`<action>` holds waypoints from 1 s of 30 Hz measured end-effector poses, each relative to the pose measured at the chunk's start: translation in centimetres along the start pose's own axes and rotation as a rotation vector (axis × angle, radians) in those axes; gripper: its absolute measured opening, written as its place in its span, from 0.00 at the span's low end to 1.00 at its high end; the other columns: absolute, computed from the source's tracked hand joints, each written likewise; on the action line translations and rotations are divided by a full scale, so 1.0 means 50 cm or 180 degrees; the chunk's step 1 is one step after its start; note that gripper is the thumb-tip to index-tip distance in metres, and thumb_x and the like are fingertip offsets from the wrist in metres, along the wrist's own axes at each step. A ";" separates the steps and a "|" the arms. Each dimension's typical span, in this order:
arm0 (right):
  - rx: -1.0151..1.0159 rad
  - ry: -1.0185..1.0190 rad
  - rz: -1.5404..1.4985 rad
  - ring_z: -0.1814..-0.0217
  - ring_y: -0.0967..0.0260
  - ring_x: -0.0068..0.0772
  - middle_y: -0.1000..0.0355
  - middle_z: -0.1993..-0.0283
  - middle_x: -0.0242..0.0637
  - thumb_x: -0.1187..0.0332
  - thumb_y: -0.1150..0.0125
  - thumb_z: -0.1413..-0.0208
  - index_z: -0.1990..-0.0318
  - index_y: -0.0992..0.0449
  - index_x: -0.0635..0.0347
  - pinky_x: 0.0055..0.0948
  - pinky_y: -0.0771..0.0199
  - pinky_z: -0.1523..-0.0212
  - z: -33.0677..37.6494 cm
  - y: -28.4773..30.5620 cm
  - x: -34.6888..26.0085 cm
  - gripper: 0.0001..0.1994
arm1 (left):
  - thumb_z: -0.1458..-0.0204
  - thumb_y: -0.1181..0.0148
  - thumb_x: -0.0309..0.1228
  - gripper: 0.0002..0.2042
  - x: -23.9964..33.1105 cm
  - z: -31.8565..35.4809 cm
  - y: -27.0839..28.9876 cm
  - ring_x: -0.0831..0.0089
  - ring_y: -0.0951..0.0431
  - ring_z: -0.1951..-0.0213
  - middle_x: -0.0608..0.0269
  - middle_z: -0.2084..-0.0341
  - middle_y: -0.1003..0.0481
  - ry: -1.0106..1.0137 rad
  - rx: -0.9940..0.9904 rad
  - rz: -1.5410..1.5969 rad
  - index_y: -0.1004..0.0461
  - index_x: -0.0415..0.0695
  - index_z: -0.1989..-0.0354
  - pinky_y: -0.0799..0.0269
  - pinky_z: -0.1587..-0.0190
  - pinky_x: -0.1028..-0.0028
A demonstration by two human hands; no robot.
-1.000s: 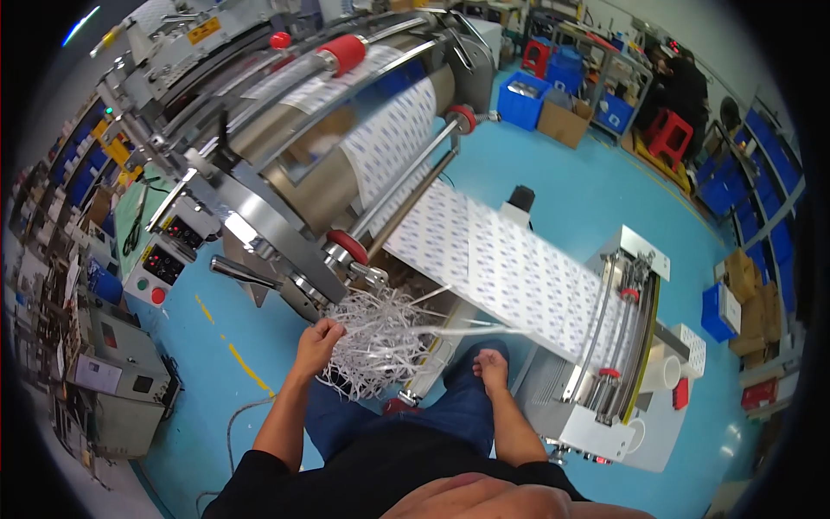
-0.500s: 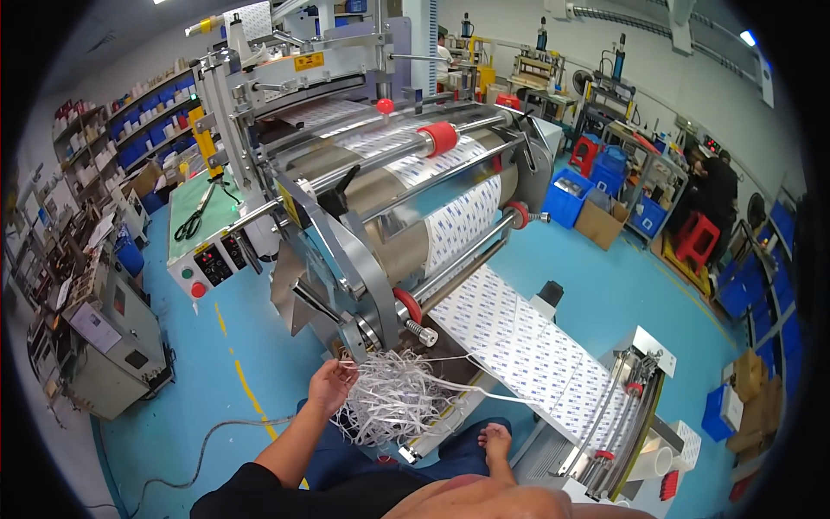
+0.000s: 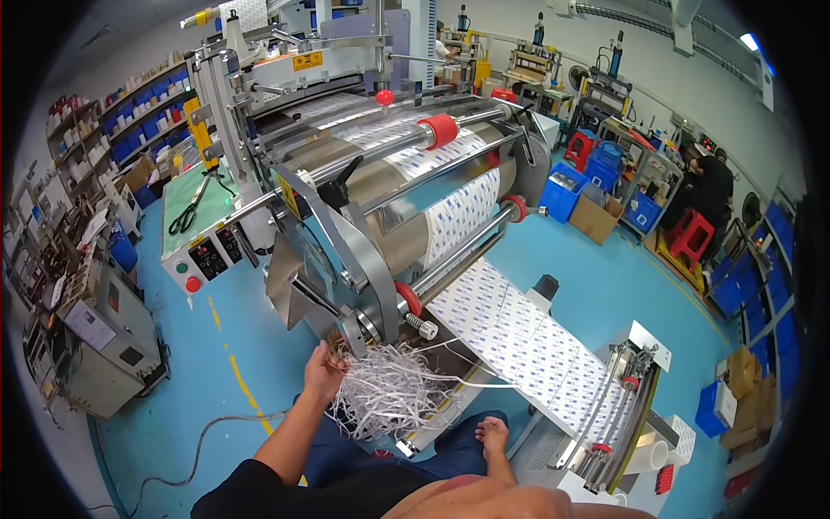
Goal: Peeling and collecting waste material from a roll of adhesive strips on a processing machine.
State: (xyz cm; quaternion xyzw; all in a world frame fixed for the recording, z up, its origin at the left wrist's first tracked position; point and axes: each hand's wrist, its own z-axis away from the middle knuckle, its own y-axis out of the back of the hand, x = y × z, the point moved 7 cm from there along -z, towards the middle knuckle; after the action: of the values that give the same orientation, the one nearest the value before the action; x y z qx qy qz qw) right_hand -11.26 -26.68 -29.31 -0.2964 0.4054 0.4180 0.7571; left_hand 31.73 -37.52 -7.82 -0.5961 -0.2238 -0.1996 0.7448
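The left hand [image 3: 323, 370] was closed around the left edge of a tangle of white paper strips [image 3: 385, 400], its fingers curled into the bunch. The tangle hung just below the machine's metal roller [image 3: 415, 304] and spread to the right of the fingers. Farther right of the roller, the right hand [image 3: 494, 432] rested with fingers loosely spread, holding nothing, well apart from the strips.
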 end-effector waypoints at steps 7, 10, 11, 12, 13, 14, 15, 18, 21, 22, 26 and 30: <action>-0.0053 -0.0002 -0.0074 0.79 0.33 0.27 0.30 0.72 0.38 0.74 0.49 0.47 0.60 0.32 0.61 0.23 0.31 0.80 0.000 0.002 -0.001 0.07 | 0.51 0.41 0.41 0.18 0.000 0.025 -0.112 0.72 0.31 0.74 0.64 0.79 0.32 -0.0360 -0.0780 -0.4166 0.30 0.42 0.57 0.34 0.67 0.73; -0.0029 -0.0012 -0.0065 0.79 0.33 0.27 0.30 0.72 0.38 0.74 0.49 0.47 0.60 0.31 0.61 0.22 0.31 0.80 0.004 0.003 -0.003 0.07 | 0.54 0.38 0.42 0.15 -0.027 0.037 -0.141 0.71 0.29 0.75 0.59 0.78 0.28 -0.0279 -0.1860 -0.5445 0.23 0.46 0.62 0.32 0.69 0.74; -0.0028 -0.0013 -0.0057 0.79 0.33 0.27 0.30 0.72 0.38 0.74 0.49 0.47 0.60 0.31 0.61 0.22 0.31 0.80 0.005 0.001 -0.005 0.07 | 0.54 0.38 0.42 0.15 -0.023 0.031 -0.129 0.71 0.29 0.75 0.59 0.78 0.28 -0.0280 -0.1851 -0.5457 0.23 0.46 0.62 0.32 0.69 0.74; -0.0039 -0.0016 -0.0062 0.79 0.33 0.27 0.30 0.72 0.38 0.74 0.49 0.47 0.60 0.31 0.61 0.22 0.31 0.80 0.006 -0.002 -0.007 0.07 | 0.53 0.38 0.41 0.14 -0.026 0.029 -0.116 0.72 0.29 0.75 0.59 0.77 0.26 -0.0099 -0.1989 -0.5435 0.23 0.45 0.63 0.32 0.69 0.74; -0.0049 -0.0018 -0.0053 0.79 0.33 0.26 0.30 0.72 0.38 0.74 0.49 0.47 0.60 0.31 0.61 0.22 0.31 0.80 0.007 -0.003 -0.007 0.07 | 0.52 0.39 0.40 0.13 -0.030 0.031 -0.109 0.73 0.29 0.75 0.60 0.75 0.25 0.0094 -0.2136 -0.5403 0.23 0.45 0.65 0.32 0.69 0.74; -0.0061 -0.0018 -0.0044 0.79 0.33 0.26 0.30 0.72 0.38 0.74 0.49 0.46 0.60 0.31 0.61 0.22 0.31 0.80 0.008 -0.004 -0.007 0.06 | 0.52 0.39 0.40 0.13 -0.027 0.031 -0.106 0.73 0.29 0.75 0.60 0.75 0.25 0.0102 -0.2137 -0.5407 0.23 0.45 0.65 0.32 0.69 0.74; -0.0060 -0.0025 -0.0048 0.79 0.33 0.26 0.30 0.72 0.38 0.74 0.49 0.46 0.60 0.31 0.61 0.22 0.31 0.80 0.008 -0.005 -0.008 0.06 | 0.52 0.39 0.39 0.12 -0.019 0.026 -0.098 0.75 0.29 0.74 0.62 0.76 0.26 0.0243 -0.1881 -0.5257 0.23 0.44 0.66 0.33 0.69 0.75; -0.0043 -0.0039 -0.0056 0.79 0.33 0.26 0.30 0.72 0.38 0.73 0.49 0.46 0.61 0.31 0.60 0.22 0.31 0.80 0.008 -0.004 -0.007 0.06 | 0.51 0.40 0.37 0.11 0.013 0.018 -0.086 0.78 0.30 0.73 0.65 0.77 0.26 0.0279 -0.1449 -0.4838 0.24 0.42 0.69 0.34 0.69 0.76; 0.0024 -0.0052 -0.0104 0.79 0.33 0.26 0.30 0.72 0.38 0.73 0.49 0.46 0.60 0.31 0.60 0.22 0.31 0.80 0.006 0.006 -0.001 0.06 | 0.51 0.39 0.35 0.10 0.038 0.005 -0.054 0.79 0.31 0.72 0.68 0.74 0.28 0.0317 -0.1137 -0.4570 0.24 0.40 0.71 0.35 0.69 0.78; 0.0000 -0.0051 -0.0066 0.79 0.33 0.26 0.30 0.72 0.38 0.73 0.49 0.46 0.60 0.31 0.60 0.22 0.31 0.80 0.007 -0.001 -0.004 0.07 | 0.51 0.39 0.35 0.09 0.048 0.001 -0.020 0.79 0.31 0.69 0.68 0.72 0.28 0.0172 -0.1024 -0.4451 0.25 0.40 0.71 0.36 0.67 0.78; -0.0026 -0.0036 -0.0123 0.80 0.33 0.26 0.30 0.71 0.39 0.74 0.50 0.46 0.59 0.32 0.64 0.21 0.31 0.82 0.002 -0.008 -0.004 0.08 | 0.52 0.39 0.31 0.06 0.072 0.003 0.051 0.79 0.32 0.62 0.67 0.67 0.30 0.0123 -0.0633 -0.3279 0.25 0.41 0.71 0.39 0.60 0.78; 0.0000 -0.0083 -0.0023 0.78 0.33 0.26 0.30 0.71 0.37 0.74 0.50 0.45 0.59 0.31 0.61 0.22 0.31 0.80 0.003 -0.002 -0.003 0.07 | 0.52 0.41 0.29 0.04 0.077 0.015 0.104 0.78 0.33 0.61 0.67 0.71 0.31 0.0177 -0.0121 -0.2751 0.26 0.42 0.73 0.41 0.57 0.77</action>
State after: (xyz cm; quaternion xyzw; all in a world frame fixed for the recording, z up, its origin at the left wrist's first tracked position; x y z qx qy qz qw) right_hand -11.15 -26.67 -29.11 -0.2924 0.3944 0.4191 0.7638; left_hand 37.72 -35.79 -9.62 -0.4556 -0.4289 -0.5132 0.5875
